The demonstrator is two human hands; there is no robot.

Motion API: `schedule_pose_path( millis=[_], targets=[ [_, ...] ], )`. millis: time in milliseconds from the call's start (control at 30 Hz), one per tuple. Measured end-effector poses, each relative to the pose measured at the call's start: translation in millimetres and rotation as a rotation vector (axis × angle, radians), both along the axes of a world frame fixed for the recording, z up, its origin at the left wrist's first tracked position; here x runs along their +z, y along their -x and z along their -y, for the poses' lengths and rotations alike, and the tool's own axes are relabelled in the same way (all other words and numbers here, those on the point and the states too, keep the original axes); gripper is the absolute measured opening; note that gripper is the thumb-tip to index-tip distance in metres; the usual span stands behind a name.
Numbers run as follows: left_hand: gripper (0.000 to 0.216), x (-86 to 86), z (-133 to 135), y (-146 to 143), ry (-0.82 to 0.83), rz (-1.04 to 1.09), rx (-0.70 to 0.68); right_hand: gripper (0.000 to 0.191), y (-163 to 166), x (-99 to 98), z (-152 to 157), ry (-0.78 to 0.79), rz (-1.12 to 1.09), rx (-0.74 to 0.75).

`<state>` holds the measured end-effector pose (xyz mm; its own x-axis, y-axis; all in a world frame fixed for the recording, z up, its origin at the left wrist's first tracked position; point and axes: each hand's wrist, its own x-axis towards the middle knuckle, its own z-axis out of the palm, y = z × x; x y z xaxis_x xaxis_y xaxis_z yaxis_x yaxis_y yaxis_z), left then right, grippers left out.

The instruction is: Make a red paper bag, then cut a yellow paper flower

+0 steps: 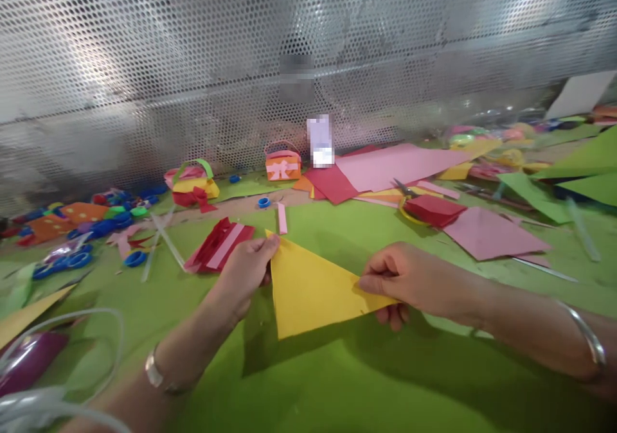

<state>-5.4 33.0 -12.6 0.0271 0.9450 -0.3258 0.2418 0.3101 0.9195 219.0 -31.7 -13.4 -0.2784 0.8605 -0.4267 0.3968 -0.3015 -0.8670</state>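
A yellow sheet of paper (308,291), roughly triangular in outline, is held up off the green table top between both hands. My left hand (248,263) pinches its upper left corner between thumb and fingers. At the pointed right end, my right hand (398,279) has thumb and fingers closed on the paper, some fingertips showing beneath it. Just beyond my left hand lies a red folded paper piece (219,247) with a pink stripe. A short pink paper strip (282,218) rests behind the yellow sheet's top corner.
Yellow-handled scissors (409,208) lie partly under red paper (436,209), next to pink squares (491,234). Small paper baskets (283,166) stand near the perforated metal wall (216,54). Blue-handled scissors (62,263) are at left, a glue gun's cord (118,336) near front left.
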Motion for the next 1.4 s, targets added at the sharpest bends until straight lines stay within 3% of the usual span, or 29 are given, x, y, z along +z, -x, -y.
schedule_pose_path(
  millis=[167,267,367,433,533,700,800,967,1167,1400],
  targets=[
    [0.026,3.7,1,0,0.020,0.090,0.012,0.026,-3,0.6,0,-0.029,0.019,-0.031],
    [0.035,6.4,8,-2,0.108,0.168,-0.133,0.026,-6,-1.9,-2,-0.006,-0.048,-0.138],
    [0.018,7.7,15,-5,0.226,0.140,-0.272,0.029,-9,-5.9,-7,0.003,-0.120,-0.186],
    [0.006,7.4,16,-5,0.260,0.133,-0.282,0.031,-11,-7.8,-11,0.028,-0.150,-0.161],
    [0.006,6.4,14,-3,0.270,0.165,-0.263,0.032,-12,-8.9,-15,0.038,-0.154,-0.116],
    [0.007,4.3,15,-5,0.206,0.148,-0.263,0.026,-17,-8.9,-20,-0.196,0.146,-0.122],
    [0.006,1.8,21,-8,0.170,0.118,-0.350,0.029,-15,-8.1,-19,-0.346,0.239,-0.105],
    [0.023,-2.7,30,-12,0.216,0.132,-0.622,0.025,-2,-8.2,-11,-0.214,-0.107,-0.035],
    [0.031,-2.5,31,-14,0.235,0.163,-0.632,0.028,-5,-11.5,-11,-0.172,-0.143,-0.077],
    [0.028,-1.4,34,-14,0.277,0.113,-0.699,0.020,-4,-9.6,-9,-0.116,-0.179,0.061]
  ],
)
